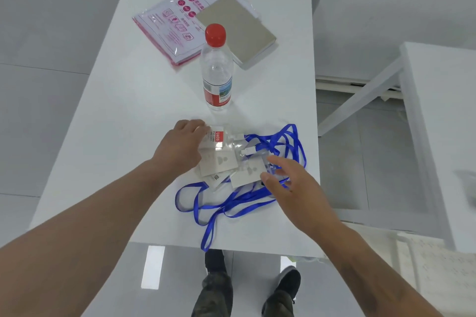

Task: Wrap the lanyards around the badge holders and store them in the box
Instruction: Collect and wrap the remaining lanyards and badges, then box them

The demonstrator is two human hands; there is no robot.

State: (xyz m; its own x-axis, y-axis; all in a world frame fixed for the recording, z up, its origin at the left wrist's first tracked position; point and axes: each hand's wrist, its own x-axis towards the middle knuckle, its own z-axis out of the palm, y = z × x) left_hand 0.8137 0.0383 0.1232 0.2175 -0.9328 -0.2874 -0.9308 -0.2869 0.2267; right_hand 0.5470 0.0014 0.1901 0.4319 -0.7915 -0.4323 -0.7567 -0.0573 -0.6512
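**Sorting the tangle before the first wrap**

The badge holders (221, 159), clear sleeves with white cards inside, lie overlapping in a loose pile near the near edge of the white surface (123, 116), toward its right side. Their blue lanyards (239, 203) are not wound at all: they loop out from the pile toward the right edge and the near edge, and one loop hangs over the near edge. How many holders there are cannot be told from the pile.

The left hand (180, 147) rests on the left side of the pile, its fingers curled onto the topmost holder with the red label; it seems to hold that one, though the grip itself is hidden. The right hand (288, 183) hovers at the right side of the pile with fingers spread and relaxed, the tips just over a holder and a strand of lanyard, pinching nothing that shows.

By my reading this is the opening step: singling out one holder. The next move calls for lifting that holder free of the others and tracing its own lanyard out of the tangle, so the winding does not drag a neighbour along.

Beyond the pile stands a water bottle (216, 69) with a red cap. Farther toward the far edge lie a flat grey box (234, 23), closed, and a printed plastic bag (172, 23) partly beneath it.
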